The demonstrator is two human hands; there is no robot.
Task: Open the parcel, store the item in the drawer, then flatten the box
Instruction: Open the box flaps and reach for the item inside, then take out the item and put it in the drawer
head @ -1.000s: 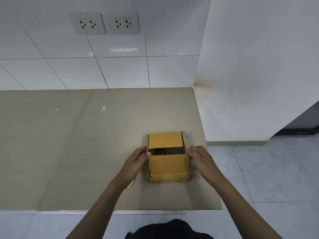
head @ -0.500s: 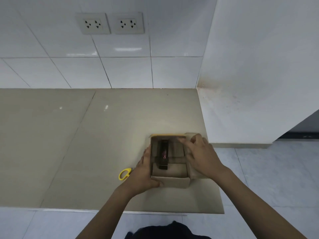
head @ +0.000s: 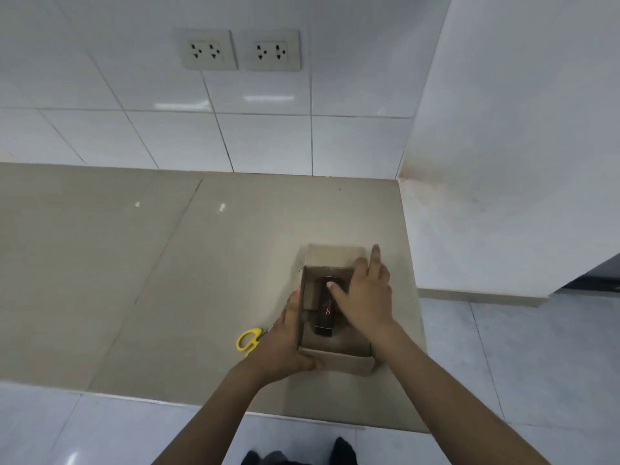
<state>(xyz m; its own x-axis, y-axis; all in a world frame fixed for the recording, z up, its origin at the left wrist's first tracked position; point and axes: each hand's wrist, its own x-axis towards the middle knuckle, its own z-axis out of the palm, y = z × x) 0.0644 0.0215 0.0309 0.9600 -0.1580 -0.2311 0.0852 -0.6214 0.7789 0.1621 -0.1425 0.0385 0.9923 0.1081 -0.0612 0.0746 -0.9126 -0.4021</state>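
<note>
A small cardboard box (head: 339, 361) stands open on the beige counter (head: 167, 263) near its right front corner. Inside lies a slim black item (head: 326, 317) with a red glowing mark on it. My left hand (head: 285, 344) grips the box's left wall and near left corner. My right hand (head: 364, 297) reaches into the box from the right, fingers spread, thumb tip touching the black item; it covers the box's right wall and part of the item. The far flap (head: 332, 255) is folded back flat.
Yellow-handled scissors (head: 249, 339) lie on the counter just left of my left hand. A tiled wall with two socket plates (head: 240, 50) stands behind. A white wall panel (head: 503, 162) borders the counter on the right. Grey floor tiles lie below.
The box flaps went from nearly shut to fully open, showing the black item. My right hand moved from the right flap into the box; my left hand shifted down the left wall.
</note>
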